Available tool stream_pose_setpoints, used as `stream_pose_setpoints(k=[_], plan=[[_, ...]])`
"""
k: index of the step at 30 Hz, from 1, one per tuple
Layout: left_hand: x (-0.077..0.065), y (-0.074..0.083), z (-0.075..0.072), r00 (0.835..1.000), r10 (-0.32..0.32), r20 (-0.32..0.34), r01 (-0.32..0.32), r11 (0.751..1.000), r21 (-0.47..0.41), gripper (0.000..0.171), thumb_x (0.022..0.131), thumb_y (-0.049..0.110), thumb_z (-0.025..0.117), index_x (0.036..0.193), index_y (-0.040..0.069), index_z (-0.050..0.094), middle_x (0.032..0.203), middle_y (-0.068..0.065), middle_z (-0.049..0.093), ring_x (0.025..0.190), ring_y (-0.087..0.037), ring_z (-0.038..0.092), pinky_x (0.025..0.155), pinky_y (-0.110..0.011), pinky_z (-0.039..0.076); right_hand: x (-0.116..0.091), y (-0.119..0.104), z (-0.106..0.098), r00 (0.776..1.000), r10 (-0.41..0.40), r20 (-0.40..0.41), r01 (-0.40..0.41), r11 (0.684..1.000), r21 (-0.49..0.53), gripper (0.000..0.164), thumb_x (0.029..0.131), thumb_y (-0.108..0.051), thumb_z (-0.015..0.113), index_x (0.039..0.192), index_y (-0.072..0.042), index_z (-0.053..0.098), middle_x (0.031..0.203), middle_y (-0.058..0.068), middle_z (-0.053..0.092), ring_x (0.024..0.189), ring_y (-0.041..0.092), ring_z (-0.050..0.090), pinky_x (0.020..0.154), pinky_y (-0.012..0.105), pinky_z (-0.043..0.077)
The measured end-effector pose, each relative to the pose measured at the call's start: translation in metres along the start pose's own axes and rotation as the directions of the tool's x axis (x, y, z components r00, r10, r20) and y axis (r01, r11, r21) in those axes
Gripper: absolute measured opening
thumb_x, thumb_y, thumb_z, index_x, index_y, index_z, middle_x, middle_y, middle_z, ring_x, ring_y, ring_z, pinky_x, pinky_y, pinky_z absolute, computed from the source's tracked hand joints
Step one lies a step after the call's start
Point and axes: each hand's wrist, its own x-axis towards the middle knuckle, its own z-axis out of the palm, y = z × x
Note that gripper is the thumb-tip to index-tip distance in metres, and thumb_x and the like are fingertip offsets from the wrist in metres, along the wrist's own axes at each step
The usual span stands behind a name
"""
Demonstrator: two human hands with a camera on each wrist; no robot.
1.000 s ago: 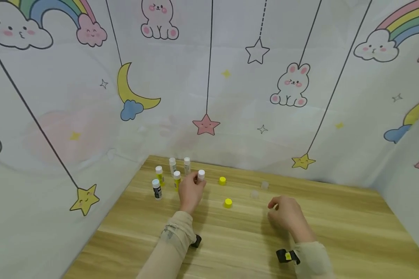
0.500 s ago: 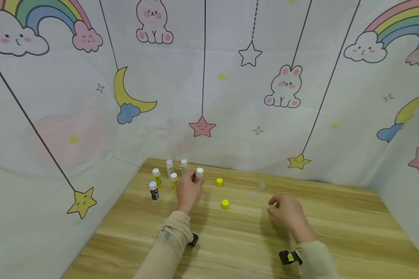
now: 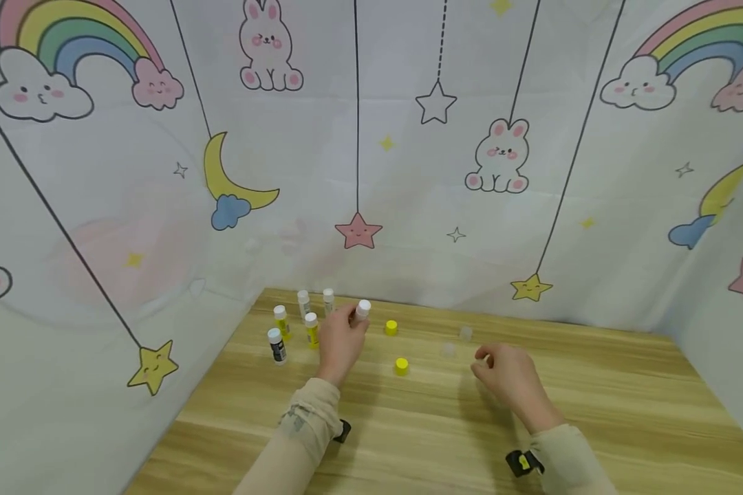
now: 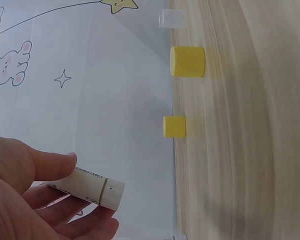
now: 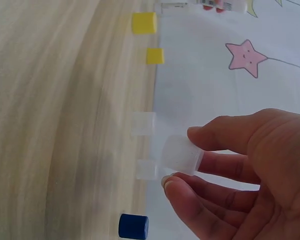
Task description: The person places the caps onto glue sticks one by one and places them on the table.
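My left hand [image 3: 342, 344] grips a small white glue stick [image 4: 87, 186] between thumb and fingers, held above the table among the others. Its white end [image 3: 362, 309] points up in the head view. Over the middle right of the table, my right hand [image 3: 510, 378] pinches a clear, ribbed cap [image 5: 182, 154] between thumb and fingers; the head view barely shows that cap. Two yellow caps [image 3: 402, 366] and two clear caps [image 3: 448, 350] stand on the table between the hands. A dark blue cap [image 5: 133, 226] appears in the right wrist view only.
Left of my left hand stand several upright sticks: a dark-labelled one [image 3: 277, 346], yellow ones [image 3: 312, 330] and white ones [image 3: 304, 304]. The wooden table [image 3: 421, 440] ends at a printed cloth [image 3: 408, 268] behind and at the sides.
The left hand has shifted slightly right and up with the glue stick, relative to the yellow caps. The right hand has hardly moved. The head view has tilted a little.
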Motion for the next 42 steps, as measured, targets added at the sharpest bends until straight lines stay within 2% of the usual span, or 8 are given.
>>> stream_pose_setpoints(k=[6, 10, 14, 19, 26, 33, 42], plan=[[-0.003, 0.008, 0.003, 0.999, 0.047, 0.024, -0.048, 0.999, 0.011, 0.027, 0.089, 0.011, 0.078, 0.116, 0.007, 0.073, 0.111, -0.008, 0.073, 0.103, -0.027, 0.069, 0.088, -0.045, 0.055, -0.002, 0.000, 0.003, 0.999, -0.029, -0.040, 0.029, 1.000, 0.007, 0.019, 0.089, -0.018, 0.072, 0.102, -0.004, 0.075, 0.071, -0.001, 0.058, 0.060, 0.015, 0.048, 0.057, 0.033, 0.043], [-0.007, 0.013, 0.004, 0.994, 0.101, 0.045, -0.102, 0.995, 0.011, 0.026, 0.088, 0.008, 0.078, 0.113, 0.006, 0.073, 0.110, -0.009, 0.073, 0.101, -0.028, 0.069, 0.087, -0.046, 0.055, -0.003, 0.000, 0.005, 0.995, -0.069, -0.078, 0.069, 0.998, -0.008, 0.017, 0.089, -0.017, 0.073, 0.099, -0.004, 0.076, 0.068, -0.003, 0.059, 0.059, 0.014, 0.049, 0.058, 0.034, 0.045], [-0.013, 0.016, 0.005, 0.982, 0.175, 0.065, -0.178, 0.983, 0.048, 0.024, 0.088, 0.008, 0.078, 0.112, 0.006, 0.073, 0.107, -0.009, 0.073, 0.100, -0.027, 0.069, 0.086, -0.044, 0.055, -0.004, -0.001, 0.006, 0.992, -0.092, -0.091, 0.091, 0.996, -0.015, 0.016, 0.089, -0.017, 0.073, 0.099, -0.005, 0.076, 0.070, -0.003, 0.061, 0.058, 0.013, 0.049, 0.059, 0.034, 0.047], [-0.018, 0.020, 0.004, 0.964, 0.260, 0.057, -0.264, 0.961, 0.082, 0.021, 0.090, 0.010, 0.077, 0.110, 0.006, 0.073, 0.106, -0.008, 0.073, 0.097, -0.025, 0.070, 0.084, -0.043, 0.056, -0.005, -0.004, 0.005, 0.990, -0.100, -0.103, 0.098, 0.995, -0.016, 0.016, 0.089, -0.017, 0.073, 0.099, -0.005, 0.076, 0.076, 0.000, 0.064, 0.060, 0.013, 0.052, 0.058, 0.035, 0.048], [-0.025, 0.025, -0.001, 0.952, 0.295, 0.083, -0.303, 0.947, 0.110, 0.021, 0.089, 0.010, 0.078, 0.109, 0.008, 0.074, 0.103, -0.007, 0.072, 0.094, -0.024, 0.069, 0.082, -0.043, 0.056, -0.008, -0.008, 0.002, 0.978, -0.146, -0.147, 0.138, 0.988, -0.063, 0.015, 0.088, -0.017, 0.075, 0.098, -0.006, 0.076, 0.082, 0.004, 0.068, 0.065, 0.012, 0.060, 0.060, 0.038, 0.053], [-0.032, 0.021, -0.001, 0.943, 0.310, 0.118, -0.324, 0.936, 0.136, 0.020, 0.089, 0.010, 0.078, 0.108, 0.009, 0.074, 0.102, -0.005, 0.072, 0.092, -0.022, 0.070, 0.080, -0.041, 0.057, -0.012, -0.011, -0.001, 0.941, -0.253, -0.224, 0.239, 0.967, -0.087, 0.013, 0.086, -0.011, 0.078, 0.097, -0.005, 0.076, 0.086, 0.007, 0.069, 0.062, 0.009, 0.059, 0.057, 0.034, 0.052], [-0.038, 0.028, -0.005, 0.919, 0.382, 0.097, -0.392, 0.910, 0.133, 0.022, 0.087, 0.009, 0.080, 0.108, 0.010, 0.074, 0.102, -0.005, 0.072, 0.091, -0.021, 0.070, 0.078, -0.040, 0.057, -0.011, -0.021, -0.007, 0.927, -0.268, -0.263, 0.266, 0.963, -0.043, 0.016, 0.087, -0.008, 0.077, 0.103, -0.006, 0.076, 0.096, 0.008, 0.069, 0.068, 0.011, 0.063, 0.057, 0.031, 0.054]])
